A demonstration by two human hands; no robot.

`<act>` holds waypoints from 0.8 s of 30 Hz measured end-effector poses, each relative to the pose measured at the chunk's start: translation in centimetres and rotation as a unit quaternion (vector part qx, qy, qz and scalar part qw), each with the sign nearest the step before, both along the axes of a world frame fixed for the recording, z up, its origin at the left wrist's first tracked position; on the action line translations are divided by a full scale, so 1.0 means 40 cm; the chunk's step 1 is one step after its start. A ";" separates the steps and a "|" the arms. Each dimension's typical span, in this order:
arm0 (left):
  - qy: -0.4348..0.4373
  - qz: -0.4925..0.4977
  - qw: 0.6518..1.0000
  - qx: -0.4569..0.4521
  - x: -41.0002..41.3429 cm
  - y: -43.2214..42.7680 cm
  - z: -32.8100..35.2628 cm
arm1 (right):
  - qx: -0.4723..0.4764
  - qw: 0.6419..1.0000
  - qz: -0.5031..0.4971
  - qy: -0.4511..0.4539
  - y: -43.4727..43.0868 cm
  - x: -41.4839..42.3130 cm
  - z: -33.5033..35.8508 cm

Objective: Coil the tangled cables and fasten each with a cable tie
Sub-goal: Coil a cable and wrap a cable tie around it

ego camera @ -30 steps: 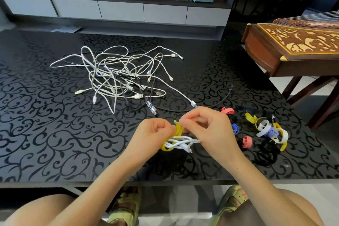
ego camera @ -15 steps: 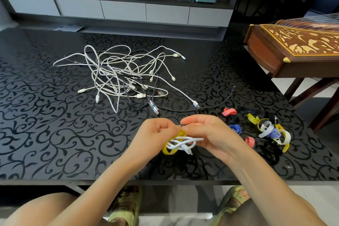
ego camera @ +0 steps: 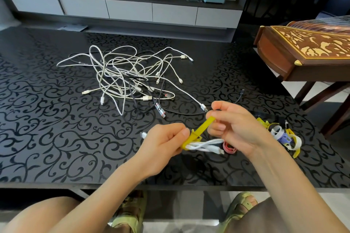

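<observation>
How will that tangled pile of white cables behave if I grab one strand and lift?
The tangled pile will likely come up as a clump, since its strands cross and loop through each other. The thin cords look floppy and light, so they should sag and drag across the glossy table. Loose plugs may snag.

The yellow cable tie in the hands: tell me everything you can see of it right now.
The yellow cable tie looks like a soft, rubbery strap. Its lower end loops around a small coiled white cable, with its tail running up and to the right. The left hand pinches the loop end, and the right hand grips the tail's tip. It is held above the black patterned table, not resting on it.
</observation>
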State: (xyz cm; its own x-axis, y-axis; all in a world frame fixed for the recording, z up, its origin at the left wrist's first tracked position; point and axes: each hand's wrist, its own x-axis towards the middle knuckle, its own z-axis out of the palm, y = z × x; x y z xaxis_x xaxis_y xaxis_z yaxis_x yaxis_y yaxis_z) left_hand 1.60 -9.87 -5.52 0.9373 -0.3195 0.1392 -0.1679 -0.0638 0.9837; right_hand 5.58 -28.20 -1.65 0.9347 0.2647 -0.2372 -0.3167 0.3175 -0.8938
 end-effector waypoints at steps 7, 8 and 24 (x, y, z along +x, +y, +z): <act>-0.179 -0.022 0.961 0.211 -0.008 -0.002 0.008 | 0.036 0.997 -0.074 -0.012 -0.023 0.044 0.006; -0.177 -0.008 0.960 0.217 -0.004 -0.003 0.005 | 0.042 0.996 -0.080 -0.007 -0.018 0.052 -0.004; 0.237 0.015 0.923 -0.304 0.027 0.000 0.047 | 0.037 0.989 0.022 0.144 0.076 0.014 -0.094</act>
